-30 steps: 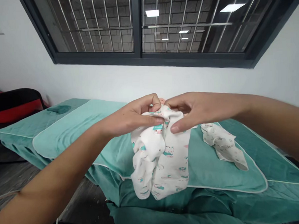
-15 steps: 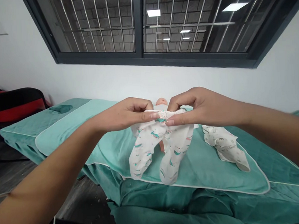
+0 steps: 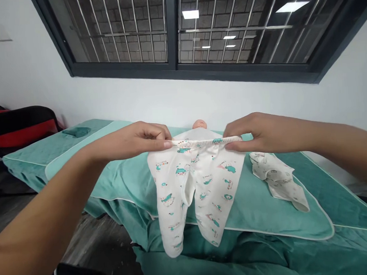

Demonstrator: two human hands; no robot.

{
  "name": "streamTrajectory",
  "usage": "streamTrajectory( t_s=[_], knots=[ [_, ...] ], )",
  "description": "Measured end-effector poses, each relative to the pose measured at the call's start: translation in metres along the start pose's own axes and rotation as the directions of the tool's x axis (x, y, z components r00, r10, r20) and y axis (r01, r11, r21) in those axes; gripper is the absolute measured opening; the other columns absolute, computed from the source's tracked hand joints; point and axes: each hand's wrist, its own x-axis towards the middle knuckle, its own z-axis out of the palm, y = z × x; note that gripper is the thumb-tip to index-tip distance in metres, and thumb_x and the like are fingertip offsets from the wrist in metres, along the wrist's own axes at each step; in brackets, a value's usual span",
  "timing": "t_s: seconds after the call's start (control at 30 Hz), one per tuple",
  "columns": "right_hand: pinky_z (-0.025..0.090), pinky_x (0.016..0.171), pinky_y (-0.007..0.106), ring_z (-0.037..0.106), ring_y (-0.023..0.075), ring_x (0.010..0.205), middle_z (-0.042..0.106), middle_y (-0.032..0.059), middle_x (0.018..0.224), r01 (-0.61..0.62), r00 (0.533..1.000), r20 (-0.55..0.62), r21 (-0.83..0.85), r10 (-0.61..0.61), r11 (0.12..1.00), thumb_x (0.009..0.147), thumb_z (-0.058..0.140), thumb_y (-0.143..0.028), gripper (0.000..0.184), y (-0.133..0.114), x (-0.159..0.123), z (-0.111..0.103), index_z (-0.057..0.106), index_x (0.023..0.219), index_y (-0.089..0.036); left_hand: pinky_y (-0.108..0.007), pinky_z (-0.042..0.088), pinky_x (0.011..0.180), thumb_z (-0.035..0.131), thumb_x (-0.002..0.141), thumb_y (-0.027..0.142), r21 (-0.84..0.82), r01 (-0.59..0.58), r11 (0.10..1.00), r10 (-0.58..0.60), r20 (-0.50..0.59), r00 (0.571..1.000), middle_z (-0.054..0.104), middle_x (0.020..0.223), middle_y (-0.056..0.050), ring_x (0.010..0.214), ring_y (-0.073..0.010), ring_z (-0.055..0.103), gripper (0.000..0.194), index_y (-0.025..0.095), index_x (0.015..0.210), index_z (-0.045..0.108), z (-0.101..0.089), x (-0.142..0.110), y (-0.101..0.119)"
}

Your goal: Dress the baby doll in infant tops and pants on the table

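Note:
White baby pants (image 3: 201,181) with green and pink prints hang stretched between my hands, legs downward. My left hand (image 3: 140,139) pinches the waistband at its left end. At the right end, my right hand (image 3: 251,133) grips the same waistband between thumb and fingers. Behind the pants lies a baby doll (image 3: 199,124); its head shows above the waistband, with a strip of white clothing below it. The rest of the doll is hidden by the pants.
A crumpled white patterned garment (image 3: 278,177) lies right of the pants on a light green cover (image 3: 124,181). The cover is spread over a bed with dark green bedding (image 3: 344,211). A black and red chair (image 3: 26,129) stands at the left, below a barred window (image 3: 172,31).
My hands have moved apart and pulled the waistband wide. The pants, bunched before, now hang straighter and lower, covering the doll's lower body.

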Motion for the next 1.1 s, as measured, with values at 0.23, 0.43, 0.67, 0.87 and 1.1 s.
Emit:
streamTrajectory(
  t_s=[0.23,0.43,0.67,0.87,1.1],
  knots=[
    [0.037,0.057,0.029,0.051,0.0144,0.062,0.057,-0.0015,0.066,-0.117,0.992,-0.003,0.314,0.125,0.942,0.089,0.062,-0.064,0.044,-0.003,0.000,0.010,0.066,0.072,-0.024,-0.024,0.033,0.054,0.067,0.086,0.049,0.009,0.153,0.988,-0.144,-0.290,0.946,0.051,0.065,0.002,0.061,-0.0111,0.045,0.037,0.020,0.068,0.053,0.014,0.003,-0.016],
    [0.049,0.068,0.032,0.059,0.0167,0.075,0.062,0.0010,0.077,0.082,0.956,-0.253,0.721,0.150,0.688,0.086,0.065,-0.065,0.044,-0.021,0.038,0.054,0.062,0.076,-0.022,-0.030,0.051,0.080,0.054,0.094,0.054,-0.367,-0.171,0.914,-0.083,-0.583,0.808,0.068,0.102,-0.005,0.094,-0.0187,0.063,0.032,0.025,0.107,0.056,0.064,0.037,-0.013],
    [0.055,0.093,0.042,0.064,0.0214,0.098,0.066,0.0017,0.092,0.157,0.891,-0.299,0.909,0.342,0.387,0.083,0.068,-0.059,0.036,0.032,0.110,0.138,0.056,0.080,-0.025,-0.039,0.048,0.103,0.069,0.084,0.041,-0.540,0.039,0.841,-0.297,-0.399,0.867,0.068,0.127,-0.010,0.121,-0.0304,0.061,0.044,0.020,0.122,0.061,0.151,0.058,-0.095],
    [0.044,0.109,0.045,0.055,0.0264,0.129,0.062,0.0085,0.132,-0.026,0.908,-0.243,0.780,0.342,0.625,0.087,0.061,-0.046,0.033,0.095,0.149,0.221,0.057,0.113,-0.025,-0.035,0.053,0.078,0.069,0.079,0.038,-0.847,0.151,0.509,-0.713,-0.317,0.625,0.074,0.098,-0.008,0.090,-0.0264,0.070,0.035,0.018,0.107,0.062,0.186,0.080,-0.168],
    [0.025,0.124,0.050,0.030,0.0304,0.151,0.036,0.0142,0.162,-0.135,0.884,-0.308,0.553,0.353,0.822,0.089,0.059,-0.045,0.072,0.169,0.154,0.233,0.036,0.153,-0.024,-0.044,0.049,0.106,0.066,0.080,0.027,-0.748,0.212,0.629,-0.726,-0.469,0.503,0.065,0.135,-0.013,0.131,-0.0326,0.058,0.045,0.020,0.124,0.060,0.176,0.108,-0.188]
  ],
)
